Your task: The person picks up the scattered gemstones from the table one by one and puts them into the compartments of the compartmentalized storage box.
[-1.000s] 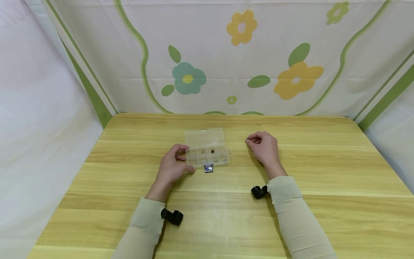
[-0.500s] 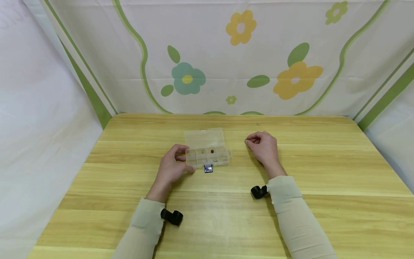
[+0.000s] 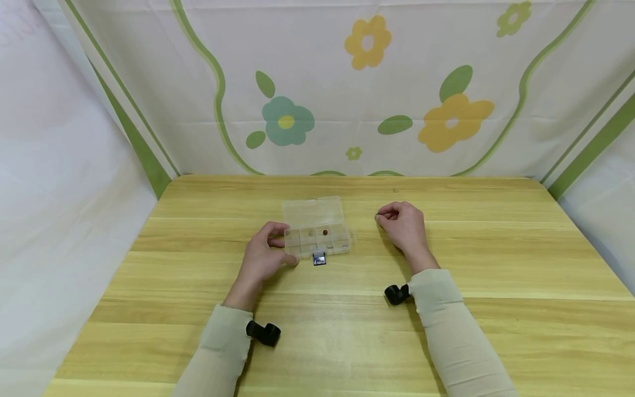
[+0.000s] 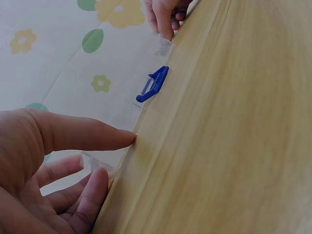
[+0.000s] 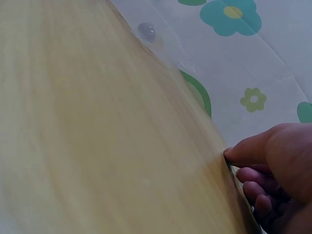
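Note:
A clear plastic compartment box (image 3: 318, 242) lies on the table, its lid (image 3: 313, 212) folded open toward the back. A dark blue latch (image 3: 319, 258) hangs at its front. One rear compartment holds a reddish-brown bead (image 3: 325, 232); a few pale bits sit in others. My left hand (image 3: 264, 255) holds the box's left end, thumb at the front corner and fingers at the rear one. To the right of the box, my right hand (image 3: 404, 229) is low at the table, thumb and forefinger pinching a tiny dark object (image 3: 377, 215), mostly hidden and too small to identify.
The wooden table (image 3: 327, 342) ends at a white flowered cloth (image 3: 337, 82) behind. A tiny pale speck (image 3: 396, 190) lies near the rear edge. Black wrist cameras (image 3: 268, 334) sit on both sleeves.
Both hands and the box stay where they were. The head view has shifted very slightly.

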The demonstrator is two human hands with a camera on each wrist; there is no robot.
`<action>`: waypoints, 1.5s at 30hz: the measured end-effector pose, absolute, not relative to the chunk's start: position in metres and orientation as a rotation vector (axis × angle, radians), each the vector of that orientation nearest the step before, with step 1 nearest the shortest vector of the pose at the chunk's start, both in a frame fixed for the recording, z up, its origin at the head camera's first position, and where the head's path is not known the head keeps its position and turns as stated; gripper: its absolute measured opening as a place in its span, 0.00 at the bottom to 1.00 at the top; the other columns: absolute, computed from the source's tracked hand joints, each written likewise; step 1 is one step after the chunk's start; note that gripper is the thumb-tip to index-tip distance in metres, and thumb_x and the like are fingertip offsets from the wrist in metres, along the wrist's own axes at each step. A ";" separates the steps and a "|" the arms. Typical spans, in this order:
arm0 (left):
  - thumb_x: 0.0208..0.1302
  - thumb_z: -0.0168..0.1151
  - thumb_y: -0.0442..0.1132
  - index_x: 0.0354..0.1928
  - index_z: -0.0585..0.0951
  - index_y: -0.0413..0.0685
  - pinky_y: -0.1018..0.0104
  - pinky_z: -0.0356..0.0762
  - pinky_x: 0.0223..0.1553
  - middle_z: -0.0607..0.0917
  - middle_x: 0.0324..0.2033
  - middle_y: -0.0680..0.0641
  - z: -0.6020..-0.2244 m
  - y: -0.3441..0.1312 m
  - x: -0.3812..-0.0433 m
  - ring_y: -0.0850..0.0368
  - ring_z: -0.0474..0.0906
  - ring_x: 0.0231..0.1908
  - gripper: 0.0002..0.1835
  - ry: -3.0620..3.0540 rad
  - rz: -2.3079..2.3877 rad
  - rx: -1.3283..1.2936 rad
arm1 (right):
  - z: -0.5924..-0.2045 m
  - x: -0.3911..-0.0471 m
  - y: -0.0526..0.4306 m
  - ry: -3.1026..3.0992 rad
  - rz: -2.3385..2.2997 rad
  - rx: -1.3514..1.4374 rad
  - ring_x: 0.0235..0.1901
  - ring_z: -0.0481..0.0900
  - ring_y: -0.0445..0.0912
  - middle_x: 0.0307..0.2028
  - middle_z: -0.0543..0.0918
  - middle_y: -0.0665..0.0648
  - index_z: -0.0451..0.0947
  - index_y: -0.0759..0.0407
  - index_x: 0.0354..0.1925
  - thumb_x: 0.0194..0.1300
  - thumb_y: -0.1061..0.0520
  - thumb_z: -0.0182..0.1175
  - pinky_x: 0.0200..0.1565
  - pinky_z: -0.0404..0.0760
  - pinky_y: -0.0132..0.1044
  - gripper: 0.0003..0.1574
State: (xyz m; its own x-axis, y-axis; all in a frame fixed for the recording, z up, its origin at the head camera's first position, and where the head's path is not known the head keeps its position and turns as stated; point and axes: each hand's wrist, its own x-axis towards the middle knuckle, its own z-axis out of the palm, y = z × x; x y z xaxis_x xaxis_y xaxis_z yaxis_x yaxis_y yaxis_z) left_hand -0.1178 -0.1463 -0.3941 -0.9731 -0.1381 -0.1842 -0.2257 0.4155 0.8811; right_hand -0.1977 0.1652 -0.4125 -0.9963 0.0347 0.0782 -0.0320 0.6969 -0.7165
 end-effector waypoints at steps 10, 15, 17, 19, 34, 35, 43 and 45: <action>0.46 0.79 0.22 0.66 0.81 0.51 0.52 0.79 0.57 0.84 0.64 0.44 -0.394 -0.145 -0.117 0.45 0.81 0.57 0.41 2.554 1.651 -0.344 | -0.411 -0.197 0.165 -2.831 1.198 -0.016 0.45 0.84 0.55 0.46 0.86 0.62 0.90 0.60 0.49 0.74 0.55 0.66 0.53 0.82 0.51 0.12; 0.46 0.79 0.22 0.66 0.81 0.51 0.51 0.80 0.57 0.84 0.64 0.44 -0.394 -0.145 -0.117 0.45 0.81 0.57 0.41 2.561 1.649 -0.337 | -0.409 -0.197 0.164 -2.837 1.185 -0.015 0.44 0.84 0.56 0.46 0.86 0.62 0.89 0.60 0.49 0.75 0.55 0.65 0.53 0.82 0.52 0.12; 0.47 0.79 0.22 0.66 0.81 0.51 0.52 0.80 0.57 0.84 0.64 0.44 -0.394 -0.146 -0.118 0.45 0.81 0.57 0.41 2.560 1.648 -0.335 | -0.408 -0.197 0.163 -2.841 1.182 -0.014 0.44 0.84 0.56 0.46 0.85 0.62 0.89 0.60 0.49 0.75 0.54 0.65 0.53 0.82 0.52 0.12; 0.47 0.79 0.23 0.66 0.81 0.51 0.53 0.80 0.56 0.84 0.64 0.45 -0.394 -0.146 -0.118 0.45 0.81 0.57 0.41 2.558 1.647 -0.337 | -0.408 -0.197 0.162 -2.845 1.186 -0.016 0.44 0.84 0.56 0.46 0.85 0.62 0.89 0.60 0.49 0.75 0.55 0.65 0.53 0.82 0.52 0.12; 0.47 0.79 0.23 0.66 0.81 0.52 0.53 0.79 0.56 0.83 0.64 0.45 -0.394 -0.146 -0.118 0.45 0.79 0.57 0.41 2.546 1.648 -0.343 | -0.391 -0.197 0.156 -2.789 1.301 -0.017 0.44 0.84 0.54 0.44 0.87 0.59 0.89 0.57 0.50 0.75 0.51 0.65 0.47 0.81 0.43 0.14; 0.47 0.79 0.23 0.66 0.81 0.52 0.53 0.79 0.56 0.83 0.63 0.45 -0.394 -0.145 -0.118 0.45 0.79 0.57 0.41 2.546 1.649 -0.342 | -0.389 -0.196 0.155 -2.785 1.317 -0.011 0.44 0.84 0.53 0.45 0.87 0.59 0.89 0.57 0.50 0.75 0.51 0.65 0.47 0.81 0.43 0.14; 0.47 0.79 0.23 0.66 0.81 0.52 0.52 0.79 0.56 0.83 0.64 0.45 -0.394 -0.146 -0.118 0.45 0.80 0.57 0.41 2.548 1.647 -0.348 | -0.378 -0.193 0.144 -2.776 1.402 0.060 0.44 0.82 0.52 0.45 0.87 0.57 0.90 0.56 0.50 0.74 0.51 0.66 0.48 0.81 0.43 0.13; 0.47 0.79 0.23 0.66 0.81 0.52 0.52 0.79 0.56 0.83 0.64 0.45 -0.394 -0.145 -0.118 0.45 0.80 0.57 0.41 2.547 1.646 -0.349 | -0.378 -0.191 0.140 -2.775 1.407 0.079 0.44 0.82 0.52 0.44 0.87 0.57 0.90 0.56 0.49 0.74 0.51 0.67 0.47 0.81 0.43 0.13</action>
